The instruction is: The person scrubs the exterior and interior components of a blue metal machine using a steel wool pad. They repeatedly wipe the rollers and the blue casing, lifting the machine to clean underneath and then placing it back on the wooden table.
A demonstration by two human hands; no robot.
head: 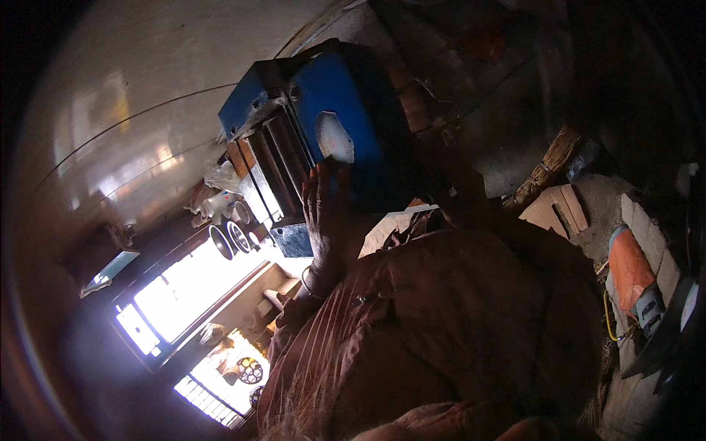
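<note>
My left hand (325, 220), with a bangle at the wrist, lies against a blue metal-cased machine (336, 82). Its fingers are stretched out over the edge beside dark metal rollers (281, 143). On the blue face, just beyond the fingertips, is a pale oval patch (335, 138); whether it is an opening or a mark I cannot tell. A bluish-grey block (293, 240) forms the machine's near end, beside the hand. Deep shadow covers the machine's right side, and my right hand cannot be made out there. Reddish-brown draped cloth (469, 308) covers my body.
A tied bundle of sticks or straw (543, 165) lies right, beside a piece of cardboard (554, 209). Farther right is an orange and grey object (631, 270). Round metal vessels (229, 242) stand left of the machine near a bright window (198, 295). A shelf (110, 267) juts from the wall.
</note>
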